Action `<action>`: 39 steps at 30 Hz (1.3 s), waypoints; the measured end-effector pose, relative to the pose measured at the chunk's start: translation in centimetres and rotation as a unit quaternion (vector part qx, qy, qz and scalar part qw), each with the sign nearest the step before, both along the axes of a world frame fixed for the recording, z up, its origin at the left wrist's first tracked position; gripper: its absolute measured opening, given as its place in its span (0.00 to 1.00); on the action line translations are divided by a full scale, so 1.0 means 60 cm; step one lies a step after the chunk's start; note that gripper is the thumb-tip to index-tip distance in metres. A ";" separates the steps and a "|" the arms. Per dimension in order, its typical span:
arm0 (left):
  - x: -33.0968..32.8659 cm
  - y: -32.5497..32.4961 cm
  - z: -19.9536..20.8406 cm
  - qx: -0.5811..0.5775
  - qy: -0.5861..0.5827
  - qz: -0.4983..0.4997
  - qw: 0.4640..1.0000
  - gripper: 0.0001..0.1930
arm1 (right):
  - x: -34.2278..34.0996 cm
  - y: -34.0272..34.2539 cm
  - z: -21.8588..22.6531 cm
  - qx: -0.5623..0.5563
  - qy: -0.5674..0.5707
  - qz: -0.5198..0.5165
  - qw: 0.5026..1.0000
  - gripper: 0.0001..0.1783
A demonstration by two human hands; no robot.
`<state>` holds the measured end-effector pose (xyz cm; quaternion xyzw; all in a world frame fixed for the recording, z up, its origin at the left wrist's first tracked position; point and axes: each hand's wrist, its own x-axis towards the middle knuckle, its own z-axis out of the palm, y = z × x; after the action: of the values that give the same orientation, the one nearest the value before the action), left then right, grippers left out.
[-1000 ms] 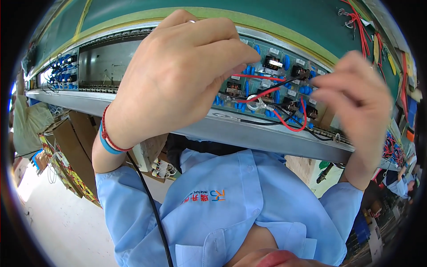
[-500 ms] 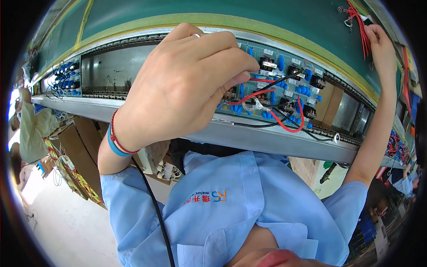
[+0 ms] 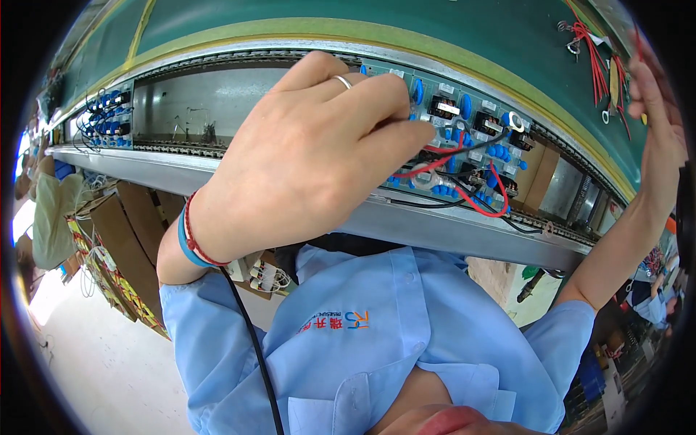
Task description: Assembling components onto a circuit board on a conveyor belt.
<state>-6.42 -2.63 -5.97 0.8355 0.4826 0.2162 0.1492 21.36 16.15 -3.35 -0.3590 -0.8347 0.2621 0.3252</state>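
Note:
My left hand (image 3: 312,145), with a ring and a red and a blue band, bends over a green circuit board (image 3: 475,87) with blue and black components. Its thumb and fingertips are closed at the board's left part, beside red and black wires (image 3: 487,212); whatever they pinch is hidden behind the hand. Ring-shaped metal terminals end some wires, one of them upright at the board's right side. At the far right my right hand (image 3: 658,119) is raised, its fingers smeared by motion. A blurred red strip shows at its fingertips. Loose red wires (image 3: 598,61) lie beside it on the green mat.
The board rests on a metal rail track with chains (image 3: 181,151). Another group of boards (image 3: 109,119) stands at the track's left end. Cardboard boxes (image 3: 116,239) are below left, and a black cable (image 3: 250,341) hangs by my left sleeve. People are at both sides.
My right hand has moved from the red wire bundle outward to the right, and the bundle now lies more spread. My left hand has shifted slightly right and down over the board.

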 end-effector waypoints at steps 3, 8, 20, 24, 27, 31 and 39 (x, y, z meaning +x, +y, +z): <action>-0.016 -0.005 0.007 0.038 0.015 0.037 0.998 0.18 | -0.059 -0.028 0.007 -0.142 0.058 0.063 0.986 0.06; -0.044 -0.011 0.023 0.087 -0.008 0.112 0.990 0.13 | -0.145 -0.089 0.038 -0.346 0.031 0.121 0.930 0.05; -0.070 -0.022 -0.004 0.088 -0.036 0.158 0.983 0.14 | -0.185 -0.097 -0.035 -0.056 -0.087 0.392 0.914 0.11; -0.071 -0.013 -0.009 0.091 -0.063 0.153 0.982 0.14 | -0.184 -0.117 -0.014 0.253 -0.118 0.322 0.905 0.11; -0.072 -0.009 -0.011 0.110 -0.055 0.146 0.982 0.14 | -0.176 -0.098 -0.020 0.278 -0.106 0.309 0.903 0.08; -0.075 -0.010 -0.004 0.094 -0.041 0.147 0.984 0.14 | -0.173 -0.075 -0.030 0.035 -0.055 0.361 0.930 0.07; -0.068 -0.004 0.007 0.041 -0.026 0.225 0.973 0.07 | -0.180 -0.098 -0.045 -0.330 -0.101 0.320 0.882 0.05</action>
<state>-10.51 -2.89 -5.54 0.7047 0.6451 0.2856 0.0753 10.56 10.28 -6.05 -0.1829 -0.7977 0.5746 0.0004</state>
